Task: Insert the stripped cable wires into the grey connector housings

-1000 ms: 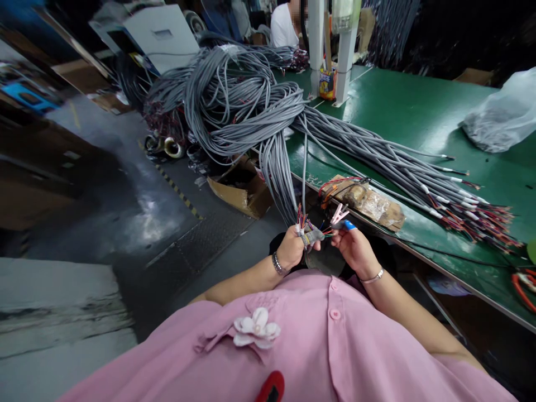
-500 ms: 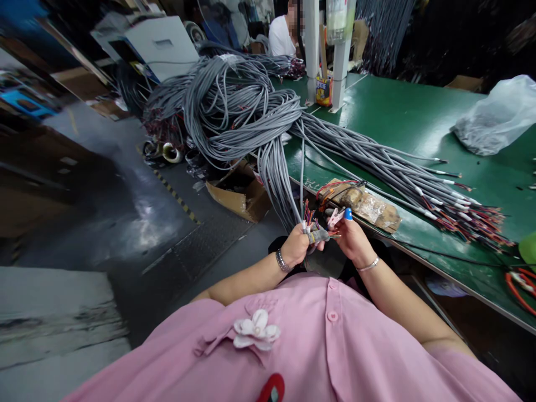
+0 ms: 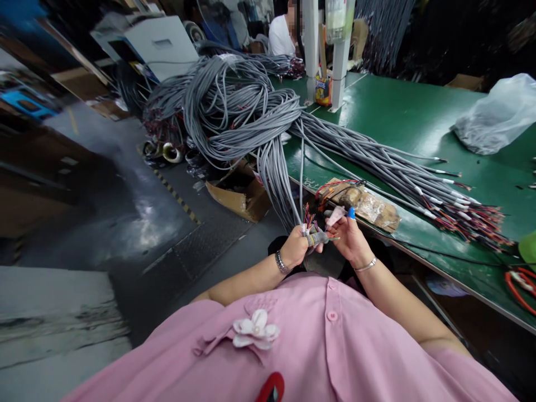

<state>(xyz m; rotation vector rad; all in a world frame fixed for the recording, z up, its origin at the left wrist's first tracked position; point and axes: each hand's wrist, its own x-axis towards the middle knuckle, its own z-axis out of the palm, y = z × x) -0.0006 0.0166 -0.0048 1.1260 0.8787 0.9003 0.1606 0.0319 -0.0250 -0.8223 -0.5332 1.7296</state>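
Note:
My left hand is closed around the end of a grey cable, whose thin coloured wires fan out above my fist. My right hand sits just to the right of it, fingers pinched on a few of those coloured wires, with a blue cover on one fingertip and a pale one on another. Both hands hover below the front edge of the green table. The cable runs up to a big bundle of grey cables that hangs over the table's corner.
More grey cables with stripped coloured ends lie across the table. A brown taped block sits near the edge, a plastic bag at the right. A cardboard box is on the floor. Another person sits far back.
My hands have risen slightly and drawn closer together. My right fingers have shifted on the coloured wires. The view has tilted a little.

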